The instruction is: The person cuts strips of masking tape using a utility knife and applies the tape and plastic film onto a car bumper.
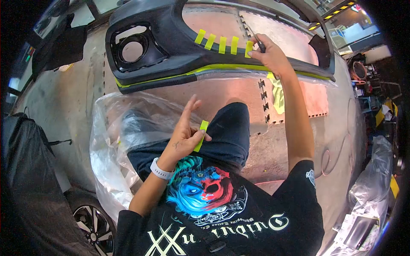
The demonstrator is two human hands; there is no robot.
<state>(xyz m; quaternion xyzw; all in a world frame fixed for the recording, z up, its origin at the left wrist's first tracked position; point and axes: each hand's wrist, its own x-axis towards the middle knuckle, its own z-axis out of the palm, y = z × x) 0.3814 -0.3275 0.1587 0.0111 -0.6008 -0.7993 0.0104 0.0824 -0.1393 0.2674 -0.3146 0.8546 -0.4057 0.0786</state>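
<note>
My left hand [185, 138] is over my lap, pinching a short strip of yellow-green tape [201, 136] between thumb and fingers, with the other fingers stretched out. My right hand [267, 50] reaches to the black car bumper [171, 47] and holds a thin blade tool with a dark handle [259, 43]. Its thumb touches the rightmost tape piece [248, 49] on the bumper edge. Several more tape pieces [222, 45] stick up in a row to the left of it. A yellow-green band of tape [213, 67] runs along the bumper's lower edge.
Clear plastic sheeting [106, 141] lies at my left leg. Crumpled yellow-green material [278, 96] rests on the floor mats right of my knees. A car wheel [92, 224] is at the lower left, and a red hose [326, 164] lies on the right.
</note>
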